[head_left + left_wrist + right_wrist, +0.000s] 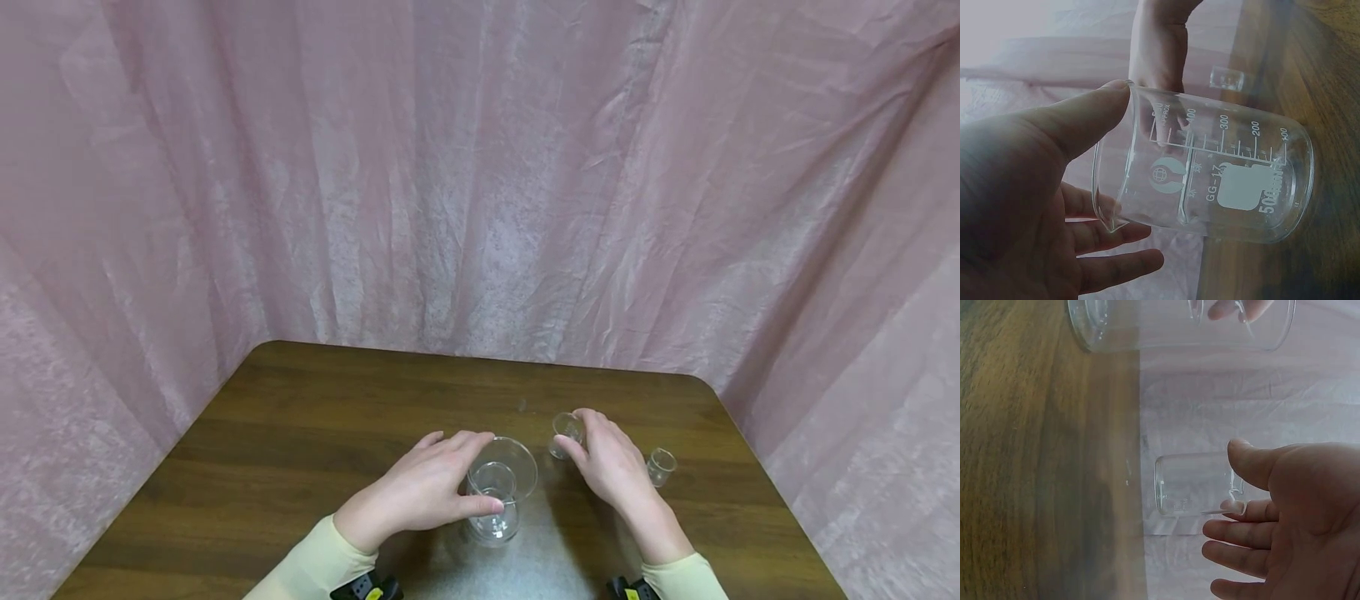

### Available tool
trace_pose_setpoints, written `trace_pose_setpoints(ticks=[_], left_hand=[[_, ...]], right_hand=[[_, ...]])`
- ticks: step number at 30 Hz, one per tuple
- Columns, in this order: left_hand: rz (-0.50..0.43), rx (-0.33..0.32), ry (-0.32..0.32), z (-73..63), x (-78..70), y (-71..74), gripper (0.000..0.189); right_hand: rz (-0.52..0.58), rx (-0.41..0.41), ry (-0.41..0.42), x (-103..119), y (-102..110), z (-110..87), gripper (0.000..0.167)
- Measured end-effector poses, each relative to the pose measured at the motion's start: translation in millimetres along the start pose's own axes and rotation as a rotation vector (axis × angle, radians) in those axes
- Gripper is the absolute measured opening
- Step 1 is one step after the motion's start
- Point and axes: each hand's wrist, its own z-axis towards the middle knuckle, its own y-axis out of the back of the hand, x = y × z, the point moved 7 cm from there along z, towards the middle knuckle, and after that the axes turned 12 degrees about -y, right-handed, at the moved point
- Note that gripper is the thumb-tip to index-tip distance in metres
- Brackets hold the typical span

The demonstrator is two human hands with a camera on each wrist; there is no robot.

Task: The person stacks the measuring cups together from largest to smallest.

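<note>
A large clear glass beaker [1235,162] with white measuring marks stands below my left hand [431,483]. My left thumb and fingers grip it across the rim. Inside it sits a smaller glass beaker [495,482], whose rim shows as a line through the large wall. To the right, my right hand [615,462] pinches a small glass beaker [1194,484] by its rim, thumb on one side and index finger on the other. The other right fingers are extended beside it. In the right wrist view its base shows against the curtain, above the table's edge.
A still smaller glass beaker [662,467] stands on the table right of my right forearm. The brown wooden table [337,400] has rounded far corners. Pink curtains [480,183] hang behind it and at both sides.
</note>
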Motion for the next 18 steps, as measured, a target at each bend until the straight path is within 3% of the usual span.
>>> trace_pose_setpoints(ticks=[18], left_hand=[[0.017, 0.007, -0.003, 0.0, -0.3, -2.5, 0.092]], right_hand=[[0.004, -0.006, 0.018, 13.0, 10.8, -7.2, 0.052]])
